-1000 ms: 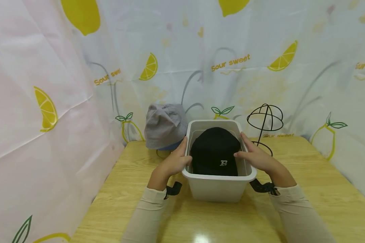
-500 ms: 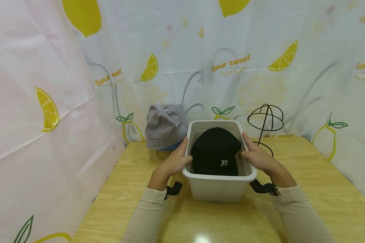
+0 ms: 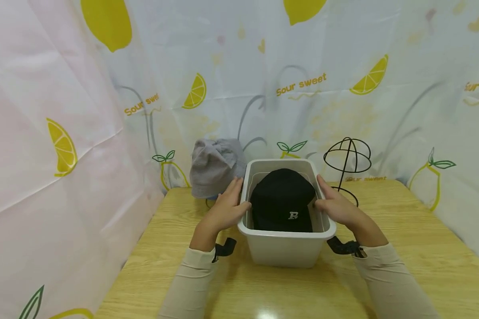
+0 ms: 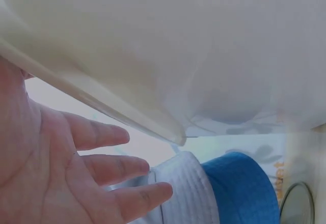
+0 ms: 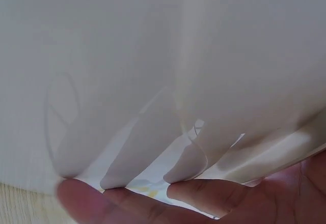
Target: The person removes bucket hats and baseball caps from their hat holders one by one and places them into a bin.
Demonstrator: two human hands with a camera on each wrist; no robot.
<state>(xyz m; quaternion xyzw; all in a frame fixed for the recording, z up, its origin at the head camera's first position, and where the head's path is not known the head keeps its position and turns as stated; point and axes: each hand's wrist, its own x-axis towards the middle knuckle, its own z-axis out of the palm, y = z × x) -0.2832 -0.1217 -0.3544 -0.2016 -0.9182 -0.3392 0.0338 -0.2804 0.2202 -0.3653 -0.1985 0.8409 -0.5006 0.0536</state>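
Wood table (image 3: 259, 288): bears everything below.
White bin (image 3: 281, 248): upright in the middle of the table, between the hands; bin handling looks like the step in hand, probably its placing.
Black cap (image 3: 281, 190): inside the bin, white letter forward.
Grey hat (image 3: 213, 168): back left, beside the bin, blue edge underneath (wire ring below, partly hidden).
Wire stand (image 3: 344, 170): back right, bare, base ring partly behind the right hand.
Left hand (image 3: 223, 210): thumb at the rim, fingers straight, spread, off the wall; half a second ago they lay closer along it.
Right hand (image 3: 341, 208): pinches the bin's side, thumb over the rim, fingertips on the outer wall; thumb was on the cap one second ago. Letting go would call for easing this pinch without dragging the bin.
White letter (image 3: 293, 215): readable, facing the person.
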